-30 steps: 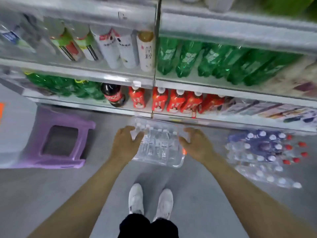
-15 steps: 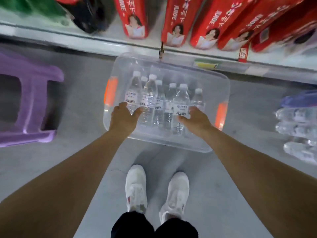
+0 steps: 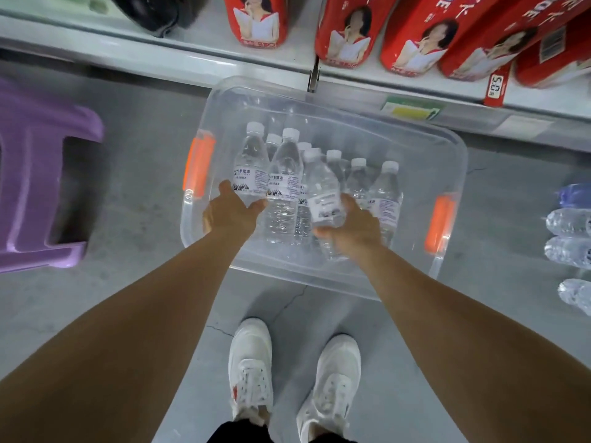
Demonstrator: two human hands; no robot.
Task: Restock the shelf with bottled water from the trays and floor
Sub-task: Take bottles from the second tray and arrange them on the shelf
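Standing at nine o'clock is a purple plastic stool [image 3: 32, 174]. I am holding my left hand [image 3: 232, 212] wide open beside the clear water bottles [image 3: 283, 174] in the transparent orange-handled plastic tray [image 3: 425, 174] at twelve o'clock. My right hand [image 3: 351, 227] is gripping one labelled bottle [image 3: 323, 199]. Other loose bottles [image 3: 567, 222] are lying at three o'clock.

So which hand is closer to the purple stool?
Left. The left hand is at the left side of the tub, nearest the purple stool; the right hand grips a water bottle farther right in it.
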